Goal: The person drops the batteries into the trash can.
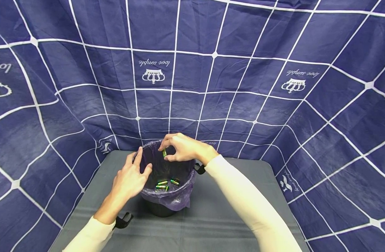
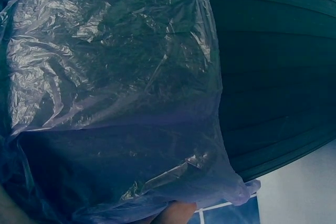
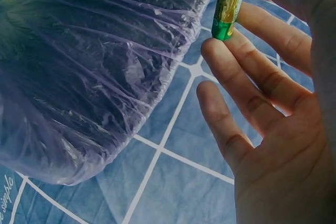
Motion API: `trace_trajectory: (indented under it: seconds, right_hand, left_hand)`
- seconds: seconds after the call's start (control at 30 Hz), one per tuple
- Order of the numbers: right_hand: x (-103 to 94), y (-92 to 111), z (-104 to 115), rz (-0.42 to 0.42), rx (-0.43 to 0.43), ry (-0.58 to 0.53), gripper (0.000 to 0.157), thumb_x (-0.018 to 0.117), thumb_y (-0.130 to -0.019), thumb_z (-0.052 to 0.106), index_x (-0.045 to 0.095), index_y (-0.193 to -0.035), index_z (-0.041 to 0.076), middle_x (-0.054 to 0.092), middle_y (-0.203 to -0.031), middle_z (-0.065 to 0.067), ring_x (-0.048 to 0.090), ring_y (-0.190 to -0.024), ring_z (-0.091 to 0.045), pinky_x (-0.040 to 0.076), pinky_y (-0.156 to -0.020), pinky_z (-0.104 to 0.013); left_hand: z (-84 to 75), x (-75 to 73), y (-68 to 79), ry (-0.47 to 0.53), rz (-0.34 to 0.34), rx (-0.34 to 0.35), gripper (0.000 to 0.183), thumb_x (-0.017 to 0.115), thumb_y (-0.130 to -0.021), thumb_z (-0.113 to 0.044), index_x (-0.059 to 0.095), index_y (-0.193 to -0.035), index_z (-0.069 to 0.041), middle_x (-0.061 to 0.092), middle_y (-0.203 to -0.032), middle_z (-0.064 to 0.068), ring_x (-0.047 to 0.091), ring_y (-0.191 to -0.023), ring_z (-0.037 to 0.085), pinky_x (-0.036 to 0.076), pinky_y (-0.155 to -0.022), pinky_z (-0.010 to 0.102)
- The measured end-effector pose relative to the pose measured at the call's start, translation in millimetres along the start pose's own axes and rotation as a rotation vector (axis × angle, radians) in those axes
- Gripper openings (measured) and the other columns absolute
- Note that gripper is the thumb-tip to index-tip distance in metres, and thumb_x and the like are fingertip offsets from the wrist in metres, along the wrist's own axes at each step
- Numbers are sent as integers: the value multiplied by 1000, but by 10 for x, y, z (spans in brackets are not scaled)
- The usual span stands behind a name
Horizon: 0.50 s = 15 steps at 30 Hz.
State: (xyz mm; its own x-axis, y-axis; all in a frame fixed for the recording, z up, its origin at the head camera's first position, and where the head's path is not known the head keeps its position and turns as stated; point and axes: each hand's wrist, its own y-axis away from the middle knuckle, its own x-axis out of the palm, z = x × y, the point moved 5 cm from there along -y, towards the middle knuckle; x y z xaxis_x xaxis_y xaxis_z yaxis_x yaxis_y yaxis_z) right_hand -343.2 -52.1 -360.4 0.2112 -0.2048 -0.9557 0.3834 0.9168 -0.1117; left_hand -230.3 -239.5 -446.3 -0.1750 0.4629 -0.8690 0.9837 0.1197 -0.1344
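Note:
My right hand [image 1: 181, 148] pinches a green and gold battery [image 3: 228, 11] between thumb and fingers, above the far side of a dark trash bin [image 1: 161, 209]. In the right wrist view its other fingers are spread apart. A purple translucent bag [image 1: 179, 200] lines the bin and folds over its rim. Inside at the bottom lie several similar green and gold batteries [image 1: 162, 183]. My left hand [image 1: 129, 178] is at the bin's left rim, fingers and thumb apart, with no object seen in it. In the left wrist view, the bag hides most of that hand.
The bin stands on a grey surface [image 1: 223, 206]. Blue cloth [image 1: 192, 73] with white lines hangs close behind and along both sides. Black straps [image 1: 124, 220] show near both wrists.

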Motion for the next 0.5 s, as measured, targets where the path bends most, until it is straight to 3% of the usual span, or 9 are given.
trace_trajectory:
  seconds: [0.27,0.5]
  right_hand:
    - [27,62,-14,-8,-1,7,45,92,-102,29,84,-143,13,77,-145,-5,74,-144,-24,53,-130,-38]
    - [9,121,-21,-29,-4,10,41,90,-103,28,84,-141,13,78,-143,-4,74,-144,-24,53,-131,-38]
  left_hand:
    - [-16,14,-3,5,6,-2,85,51,-119,-54,18,-189,-17,36,-184,24,69,-130,73,55,-108,82]
    - [-12,-6,-2,2,5,-7,86,50,-119,-55,18,-189,-16,35,-185,24,69,-129,74,56,-107,82]
